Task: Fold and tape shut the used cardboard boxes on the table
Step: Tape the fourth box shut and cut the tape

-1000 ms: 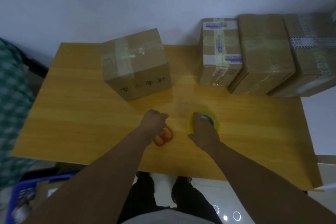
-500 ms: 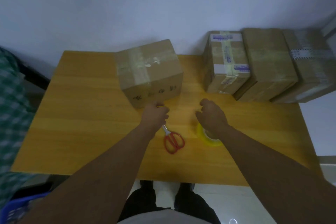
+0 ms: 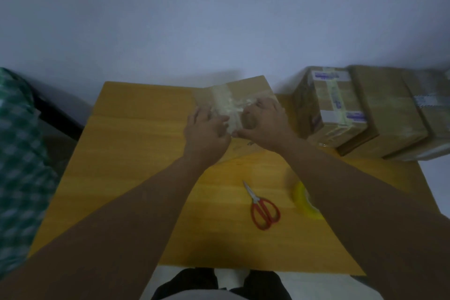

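Head view: left hand (image 3: 207, 129) and right hand (image 3: 265, 124) press spread fingers on taped box (image 3: 248, 87); print unreadable

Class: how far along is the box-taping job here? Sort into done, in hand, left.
Done: three boxes at right look taped. In hand: left hand and right hand press the taped top of the middle box. Left: unclear; scissors and tape roll lie untouched.
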